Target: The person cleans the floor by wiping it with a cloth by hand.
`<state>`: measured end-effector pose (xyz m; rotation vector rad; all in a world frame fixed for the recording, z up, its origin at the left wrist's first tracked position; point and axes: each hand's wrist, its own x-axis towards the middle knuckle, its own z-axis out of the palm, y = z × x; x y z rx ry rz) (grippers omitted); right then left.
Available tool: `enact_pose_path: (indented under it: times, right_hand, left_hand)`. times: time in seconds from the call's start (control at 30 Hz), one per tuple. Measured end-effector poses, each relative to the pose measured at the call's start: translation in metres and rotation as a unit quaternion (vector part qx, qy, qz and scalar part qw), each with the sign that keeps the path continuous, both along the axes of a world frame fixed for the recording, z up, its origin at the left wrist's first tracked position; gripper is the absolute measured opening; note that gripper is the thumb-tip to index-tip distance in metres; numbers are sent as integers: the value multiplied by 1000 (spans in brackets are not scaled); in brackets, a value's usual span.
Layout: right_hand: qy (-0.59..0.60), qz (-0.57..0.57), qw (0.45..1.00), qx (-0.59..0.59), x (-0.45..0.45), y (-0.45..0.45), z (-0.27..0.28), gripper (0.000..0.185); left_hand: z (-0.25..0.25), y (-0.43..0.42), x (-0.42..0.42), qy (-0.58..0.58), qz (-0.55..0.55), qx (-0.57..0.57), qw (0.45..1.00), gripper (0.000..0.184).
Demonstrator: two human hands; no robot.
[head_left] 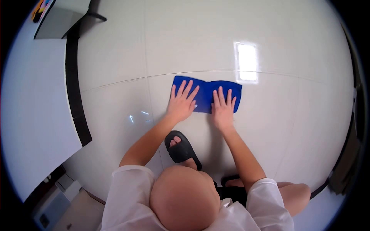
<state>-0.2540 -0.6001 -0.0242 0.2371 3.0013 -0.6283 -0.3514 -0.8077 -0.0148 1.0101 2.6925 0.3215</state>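
Left hand (pixel 181 105) and right hand (pixel 223 110) lay palms down, fingers extended, gripping nothing, on the blue cloth (pixel 205 94) on the tiled floor (pixel 185 42), step judged as pressing it flat, next move seemingly calling for even pressure.

Ahead of the left fingers (pixel 187 89) and right fingers (pixel 221 96), glossy pale tile floor (pixel 185 42) spreads wide; more of it lies open to their right. The flat blue rectangular cloth (pixel 206 92) beneath them rises too little to bar a sideways pass. Just behind the left fingers, a black open-toed slipper (pixel 180 153) with a foot inside narrows the way back, and a bare rounded knee (pixel 185 198) fills the space between the forearms. Well to their left, a broad white panel (pixel 36 104) with a dark edge limits reach.
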Motion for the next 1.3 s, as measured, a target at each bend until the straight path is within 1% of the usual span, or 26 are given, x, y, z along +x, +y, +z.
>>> enact_pose_path:
  times: [0.1,0.17,0.27,0.37,0.43,0.5,0.63,0.7,0.8,0.83,0.9,0.97,1.07,1.1,1.17,1.23,1.3]
  right_hand:
    - [29,24,999,26,-50,20,-7,65]
    - [28,19,998,56,-97,30,-9,65]
    - [-26,25,996,79,-173,45,-7,65]
    - [-87,43,991,89,-237,49,-5,66]
    - [-102,43,990,87,-261,40,0,65]
    - [-100,18,991,84,-272,18,1,66]
    - [-65,43,993,84,-259,-32,-1,68]
    - [-19,65,994,90,-238,-51,-5,67]
    - [38,97,993,47,-193,-77,-11,63]
    - [39,103,994,23,-176,-85,-8,63]
    - [47,111,993,1,-135,-101,-3,67]
    - [34,108,994,-9,-97,-107,0,69]
    - [3,86,996,1,-64,-94,8,68]
    - [-5,75,997,3,-58,-86,7,67]
    - [27,45,999,0,-50,-70,-1,65]
    - [30,27,999,8,-53,-46,-2,67]
    - [17,-7,999,35,-70,-21,5,76]
  left_hand:
    - [-1,16,-49,19,23,15,999,69]
    - [-7,26,-90,41,30,34,998,69]
    - [-15,36,-151,72,37,33,996,70]
    - [-22,33,-202,103,55,0,993,69]
    - [-26,25,-223,106,69,-10,992,69]
    - [-24,12,-235,100,84,-17,991,69]
    - [-22,-28,-228,94,129,-6,987,69]
    - [-23,-53,-208,88,140,-7,986,69]
    - [-20,-89,-156,95,151,-8,984,73]
    - [-16,-98,-133,92,155,-14,983,75]
    - [-8,-111,-86,50,163,-9,985,76]
    - [-2,-115,-45,27,167,-32,985,81]
    - [13,-96,-13,-2,144,-51,988,85]
    - [13,-85,-16,-5,88,-30,996,86]
    - [12,-56,-22,-13,-25,13,1000,87]
    - [11,-12,-55,-27,-93,74,993,81]
    - [0,29,-84,-14,-145,89,985,74]
